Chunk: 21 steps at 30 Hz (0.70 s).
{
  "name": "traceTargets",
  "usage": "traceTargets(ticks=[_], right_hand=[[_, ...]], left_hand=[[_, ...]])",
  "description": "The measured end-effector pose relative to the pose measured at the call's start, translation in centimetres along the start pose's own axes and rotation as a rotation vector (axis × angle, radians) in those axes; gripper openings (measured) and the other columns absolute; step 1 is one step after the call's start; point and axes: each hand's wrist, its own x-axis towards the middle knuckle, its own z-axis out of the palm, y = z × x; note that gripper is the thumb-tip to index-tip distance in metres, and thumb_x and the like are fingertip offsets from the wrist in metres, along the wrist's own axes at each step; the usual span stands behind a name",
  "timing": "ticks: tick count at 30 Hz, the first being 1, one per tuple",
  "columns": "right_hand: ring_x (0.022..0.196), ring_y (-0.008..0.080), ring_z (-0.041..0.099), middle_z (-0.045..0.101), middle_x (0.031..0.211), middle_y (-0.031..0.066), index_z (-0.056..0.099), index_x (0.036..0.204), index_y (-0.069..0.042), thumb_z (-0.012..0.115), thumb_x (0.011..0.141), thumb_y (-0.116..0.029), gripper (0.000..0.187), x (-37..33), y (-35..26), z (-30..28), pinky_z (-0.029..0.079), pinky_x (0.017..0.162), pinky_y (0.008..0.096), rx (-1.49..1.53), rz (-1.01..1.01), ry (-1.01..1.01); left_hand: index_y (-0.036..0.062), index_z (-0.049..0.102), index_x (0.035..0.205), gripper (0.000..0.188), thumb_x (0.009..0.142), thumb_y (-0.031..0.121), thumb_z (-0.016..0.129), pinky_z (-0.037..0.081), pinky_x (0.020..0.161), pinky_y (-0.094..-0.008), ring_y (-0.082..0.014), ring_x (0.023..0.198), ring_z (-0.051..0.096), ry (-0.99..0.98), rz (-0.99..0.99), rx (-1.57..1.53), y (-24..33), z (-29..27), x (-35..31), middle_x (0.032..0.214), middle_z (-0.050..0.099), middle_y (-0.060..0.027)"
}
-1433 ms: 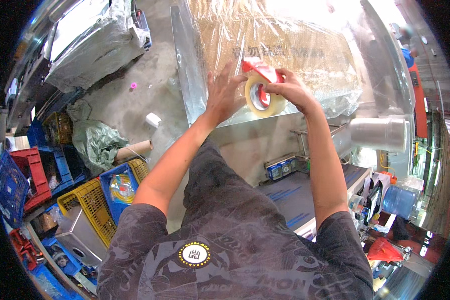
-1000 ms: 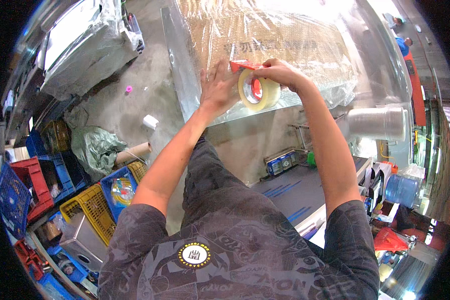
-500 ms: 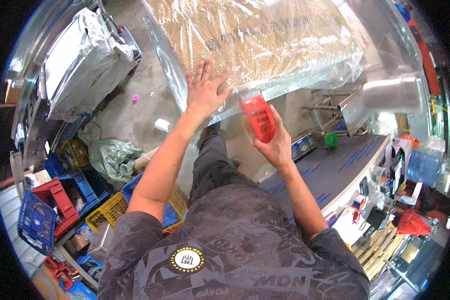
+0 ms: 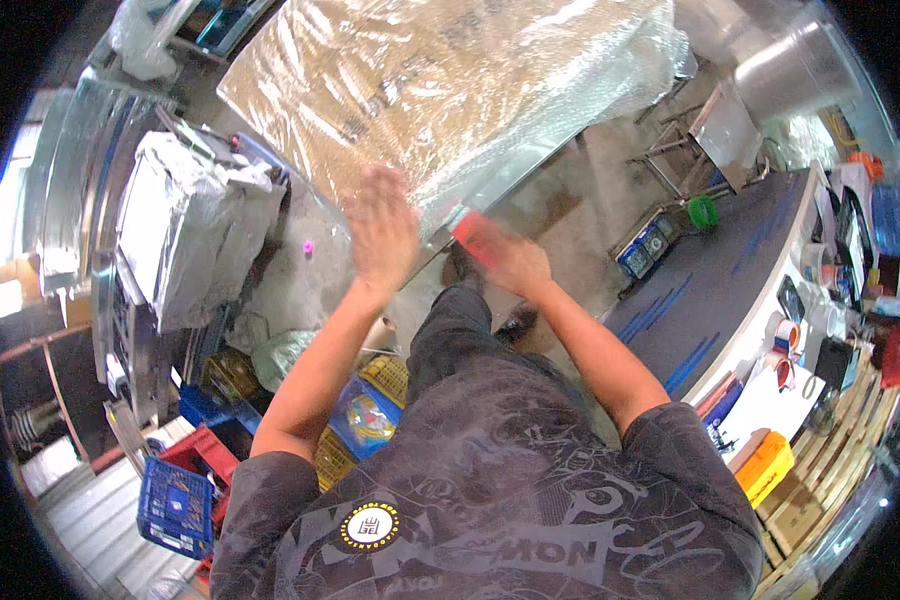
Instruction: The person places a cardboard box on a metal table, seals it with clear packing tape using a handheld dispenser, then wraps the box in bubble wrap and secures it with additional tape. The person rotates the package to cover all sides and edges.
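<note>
A large brown cardboard package (image 4: 370, 90) wrapped in shiny clear plastic and bubble wrap lies in front of me. Over its near corner is my left hand (image 4: 382, 235), its fingers stretched out and blurred by motion; whether it touches the wrap I cannot tell. My right hand (image 4: 518, 266) is closed around a red tape dispenser (image 4: 478, 240), also smeared by motion. The pale front end of the dispenser is beside the package's near edge, just right of my left hand.
A dark-topped workbench (image 4: 720, 270) stands on the right, with a green ring (image 4: 703, 211) by its far end. At left is a plastic-wrapped panel stack (image 4: 195, 230). A blue crate (image 4: 174, 505) and a yellow crate (image 4: 382, 378) sit lower left. A metal cylinder (image 4: 790, 65) stands far right.
My view has turned, so the package now lies slanted farther left. My left hand has come back to the package's near corner. The tape dispenser has swung to a flatter angle, nearer my left hand.
</note>
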Motion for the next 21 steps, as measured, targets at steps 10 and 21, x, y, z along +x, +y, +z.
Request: traceTargets(ticks=[10, 21], right_hand=[[0.109, 0.0333, 0.072, 0.075, 0.119, 0.0156, 0.071, 0.127, -0.009, 0.079, 0.064, -0.038, 0.07, -2.0, 6.2, -14.1, 0.056, 0.094, 0.0433, 0.084, 0.181, -0.375], [0.12, 0.031, 0.067, 0.069, 0.131, 0.0165, 0.054, 0.147, -0.009, 0.089, 0.072, -0.035, 0.086, -10.1, 8.7, -19.0, 0.051, 0.104, 0.0386, 0.585, 0.319, 0.174]], left_hand=[[0.0067, 0.029, 0.163, 0.069, 0.103, 0.036, 0.046, 0.009, 0.131, -0.0471, -0.0262, 0.16, 0.016, -0.386, 0.76, 1.139, 3.0, 9.6, -0.3, 0.173, 0.018, -0.0072], [0.0022, 0.056, 0.141, 0.06, 0.102, 0.047, 0.057, 0.046, 0.11, -0.0452, -0.0399, 0.129, 0.059, -0.637, -0.338, -0.778, 6.5, -0.2, 6.7, 0.136, 0.063, -0.0253]])
